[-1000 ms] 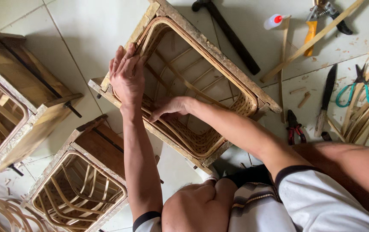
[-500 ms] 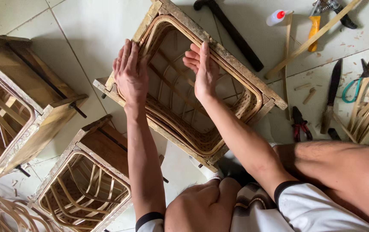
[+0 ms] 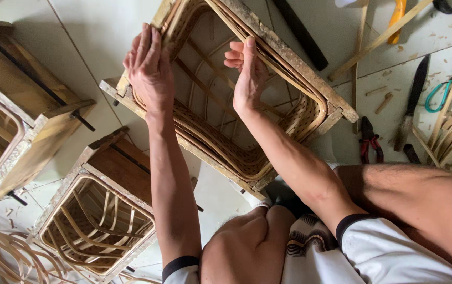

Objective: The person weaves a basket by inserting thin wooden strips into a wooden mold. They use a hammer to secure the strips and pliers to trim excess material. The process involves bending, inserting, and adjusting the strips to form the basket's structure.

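A square wooden frame mould holds a half-woven bamboo basket, tilted up in front of my knees. My left hand lies flat on the frame's left corner, fingers together and pointing up. My right hand reaches into the opening, fingers curled against a bamboo strip along the far inner rim. Neither hand holds a tool.
Two more wooden moulds with woven baskets stand at the left and lower left. Loose bamboo strips lie bottom left. At the right on the tiled floor are red pliers, a knife, teal scissors and a hammer handle.
My right hand has lifted from the lower inside of the basket to the far upper rim. The view has drawn closer; my left hand stays on the frame corner.
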`<state>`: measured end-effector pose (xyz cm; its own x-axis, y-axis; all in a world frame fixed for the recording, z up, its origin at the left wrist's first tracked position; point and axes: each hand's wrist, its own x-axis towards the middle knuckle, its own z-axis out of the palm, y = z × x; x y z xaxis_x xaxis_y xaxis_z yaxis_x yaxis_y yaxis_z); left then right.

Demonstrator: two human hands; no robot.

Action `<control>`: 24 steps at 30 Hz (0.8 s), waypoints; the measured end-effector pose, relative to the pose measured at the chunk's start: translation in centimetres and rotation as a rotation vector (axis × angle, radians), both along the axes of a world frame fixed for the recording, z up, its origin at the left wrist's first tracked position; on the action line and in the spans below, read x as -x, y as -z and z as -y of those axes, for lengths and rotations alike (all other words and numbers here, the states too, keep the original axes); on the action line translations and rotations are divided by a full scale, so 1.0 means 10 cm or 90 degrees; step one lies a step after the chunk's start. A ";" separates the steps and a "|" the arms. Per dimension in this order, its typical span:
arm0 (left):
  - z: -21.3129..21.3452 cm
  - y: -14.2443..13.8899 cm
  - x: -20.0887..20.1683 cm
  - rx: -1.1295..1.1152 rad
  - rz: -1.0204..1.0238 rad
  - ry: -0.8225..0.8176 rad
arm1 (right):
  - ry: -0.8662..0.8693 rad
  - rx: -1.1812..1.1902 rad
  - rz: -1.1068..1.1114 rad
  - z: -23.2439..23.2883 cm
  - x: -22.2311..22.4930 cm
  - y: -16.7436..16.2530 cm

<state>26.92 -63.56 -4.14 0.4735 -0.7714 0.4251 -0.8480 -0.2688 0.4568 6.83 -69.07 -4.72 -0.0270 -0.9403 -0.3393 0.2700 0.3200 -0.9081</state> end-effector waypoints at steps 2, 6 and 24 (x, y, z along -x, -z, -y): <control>0.03 0.06 -0.03 0.024 0.001 -0.011 | 0.001 0.000 -0.015 -0.02 -0.02 0.01; 0.05 -0.03 -0.04 0.020 0.035 -0.012 | 0.005 0.034 -0.029 0.02 -0.08 -0.10; -0.01 -0.54 0.06 0.055 0.064 0.138 | -0.961 0.679 -0.983 1.87 2.08 -2.27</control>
